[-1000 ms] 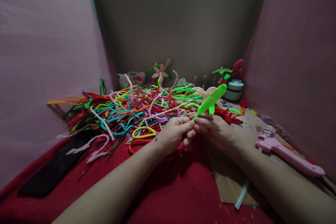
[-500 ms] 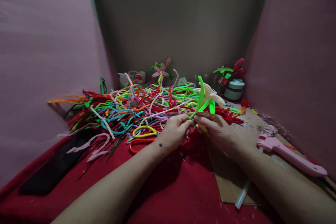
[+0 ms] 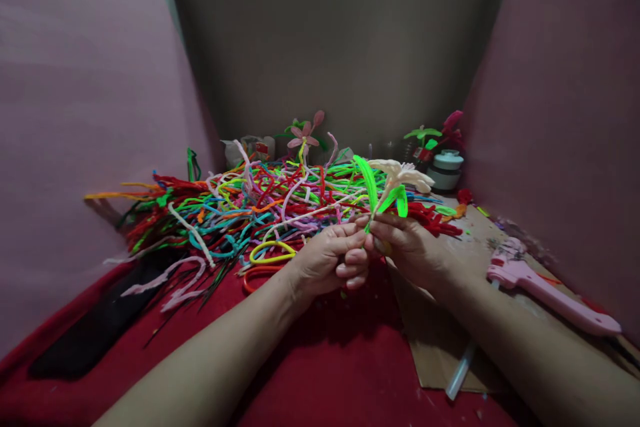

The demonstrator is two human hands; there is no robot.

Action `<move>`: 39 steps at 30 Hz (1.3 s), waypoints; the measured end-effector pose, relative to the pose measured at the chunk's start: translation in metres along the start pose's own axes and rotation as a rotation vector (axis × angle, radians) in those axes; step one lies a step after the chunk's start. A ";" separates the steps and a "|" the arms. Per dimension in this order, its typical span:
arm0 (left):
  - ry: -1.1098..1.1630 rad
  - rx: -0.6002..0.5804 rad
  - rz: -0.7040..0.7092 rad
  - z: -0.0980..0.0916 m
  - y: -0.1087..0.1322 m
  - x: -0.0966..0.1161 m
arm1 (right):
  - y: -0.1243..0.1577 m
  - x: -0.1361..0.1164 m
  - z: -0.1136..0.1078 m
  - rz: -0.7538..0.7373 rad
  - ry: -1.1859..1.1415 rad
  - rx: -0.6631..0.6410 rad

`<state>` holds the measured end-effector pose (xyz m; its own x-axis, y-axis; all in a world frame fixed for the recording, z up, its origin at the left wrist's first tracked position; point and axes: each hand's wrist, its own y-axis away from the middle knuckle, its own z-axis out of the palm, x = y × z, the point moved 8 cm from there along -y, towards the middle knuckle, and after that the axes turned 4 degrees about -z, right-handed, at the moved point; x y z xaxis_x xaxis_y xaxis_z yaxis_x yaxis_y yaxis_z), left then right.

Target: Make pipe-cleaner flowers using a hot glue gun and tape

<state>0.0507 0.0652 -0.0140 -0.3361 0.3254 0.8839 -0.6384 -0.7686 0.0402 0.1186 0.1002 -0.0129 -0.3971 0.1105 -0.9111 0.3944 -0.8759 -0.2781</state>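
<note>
A pipe cleaner flower (image 3: pixel 395 177) with cream petals and bright green leaves stands up from between my two hands. My left hand (image 3: pixel 337 257) is closed, its thumb and fingers pinching the lower stem. Right beside it, my right hand (image 3: pixel 407 247) grips the same stem from the other side, fingertips close to the left thumb. One long green leaf (image 3: pixel 367 180) rises on the left of the stem, and a folded green leaf (image 3: pixel 400 200) bends over on the right. The stem's lower end is mostly hidden by my fingers.
A big heap of coloured pipe cleaners (image 3: pixel 280 193) lies behind my hands. Scissors with yellow and red handles (image 3: pixel 273 252) rest left of them. To the right are a pink glue gun (image 3: pixel 550 290), cardboard (image 3: pixel 440 360) and a lidded jar (image 3: pixel 445 170). A black strip (image 3: pixel 95 327) lies at left.
The flower has turned and tilted in my fingers, its long green leaf now lower and leaning left. My left hand has rolled so its curled fingers show.
</note>
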 end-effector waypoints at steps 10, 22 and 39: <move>-1.185 0.663 0.487 -0.009 0.023 0.034 | 0.009 -0.028 0.007 -0.017 0.279 0.154; -0.312 0.372 0.113 -0.018 0.005 0.012 | -0.001 0.010 -0.006 0.030 0.029 0.005; -0.879 0.561 0.212 -0.020 0.007 0.019 | 0.004 -0.002 -0.008 -0.003 0.080 0.144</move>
<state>0.0259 0.0774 -0.0065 0.3581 -0.1845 0.9153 -0.1398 -0.9798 -0.1429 0.1274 0.1004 -0.0143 -0.3287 0.1454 -0.9332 0.2679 -0.9331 -0.2398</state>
